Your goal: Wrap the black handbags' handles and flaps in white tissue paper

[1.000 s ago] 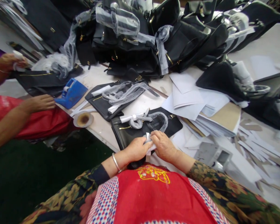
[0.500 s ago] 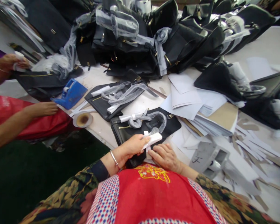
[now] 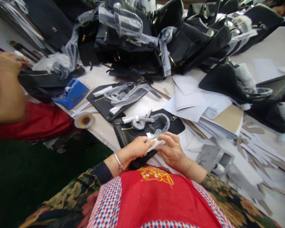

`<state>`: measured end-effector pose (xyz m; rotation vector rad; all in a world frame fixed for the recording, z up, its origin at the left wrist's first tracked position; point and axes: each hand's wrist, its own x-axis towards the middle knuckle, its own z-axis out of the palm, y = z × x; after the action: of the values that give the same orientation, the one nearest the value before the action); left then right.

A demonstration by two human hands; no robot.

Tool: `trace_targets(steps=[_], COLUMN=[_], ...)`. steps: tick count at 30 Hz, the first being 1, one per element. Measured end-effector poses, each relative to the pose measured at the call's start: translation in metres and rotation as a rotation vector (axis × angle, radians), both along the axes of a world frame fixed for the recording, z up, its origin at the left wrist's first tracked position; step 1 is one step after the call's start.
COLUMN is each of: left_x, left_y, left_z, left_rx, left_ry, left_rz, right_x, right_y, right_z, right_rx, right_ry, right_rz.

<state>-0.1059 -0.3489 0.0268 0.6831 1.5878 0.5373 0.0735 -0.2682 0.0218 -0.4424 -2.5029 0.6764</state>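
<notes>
A black handbag [image 3: 123, 134] lies at the table's front edge, its looped handle [image 3: 165, 122] covered in clear plastic. Over its near side, my left hand [image 3: 140, 147] is closed on one end of a white paper wrap [image 3: 156, 144]. The fingers of my right hand [image 3: 173, 150] grip the other end from above and the side. What the wrap covers is hidden. Another white-wrapped piece [image 3: 133, 119] rests across the bag's far side.
Beyond lies a second black bag [image 3: 104, 107] with plastic-covered straps. A blue tape dispenser [image 3: 73, 93] and a tape roll [image 3: 84, 120] sit to the left, near a co-worker's arm [image 3: 8, 85]. Paper sheets [image 3: 190, 95] and a grey dispenser [image 3: 213, 160] are at right; black bags [image 3: 130, 60] pile up behind.
My right hand has risen from beside the bag and taken hold of the white paper wrap. My left hand keeps its grip. The co-worker's near arm has swung up and left.
</notes>
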Motion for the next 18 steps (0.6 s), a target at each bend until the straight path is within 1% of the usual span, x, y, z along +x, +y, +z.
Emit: trace_targets(steps=[1, 3, 5, 6, 8, 11, 15, 18], left_x=[0.001, 0.001, 0.002, 0.002, 0.002, 0.001, -0.001, -0.002], left_y=[0.0, 0.001, 0.001, 0.001, 0.0, -0.003, -0.005, -0.004], left_z=[0.001, 0.001, 0.001, 0.001, 0.0, 0.0, 0.005, 0.009], left_rx=[0.002, 0.001, 0.006, 0.013, 0.034, 0.06, 0.022, 0.031], left_ry=[0.013, 0.053, 0.103, 0.125, 0.139, 0.072, -0.096, -0.119], left_rz=[-0.002, -0.007, -0.012, -0.014, -0.014, -0.015, 0.003, -0.01], right_x=[-0.001, -0.004, -0.008, -0.01, -0.014, -0.016, -0.015, -0.017], right_y=[0.002, 0.007, 0.014, 0.018, 0.023, 0.026, 0.028, 0.033], right_z=[0.001, 0.002, 0.002, 0.002, 0.0, -0.003, -0.006, -0.008], right_rx=[0.03, 0.054, 0.002, -0.043, -0.136, -0.223, -0.331, -0.46], right_ry=[-0.019, -0.067, -0.108, -0.114, -0.091, -0.04, -0.046, -0.045], right_rz=[0.037, 0.154, 0.255, 0.279, 0.274, 0.264, 0.27, 0.275])
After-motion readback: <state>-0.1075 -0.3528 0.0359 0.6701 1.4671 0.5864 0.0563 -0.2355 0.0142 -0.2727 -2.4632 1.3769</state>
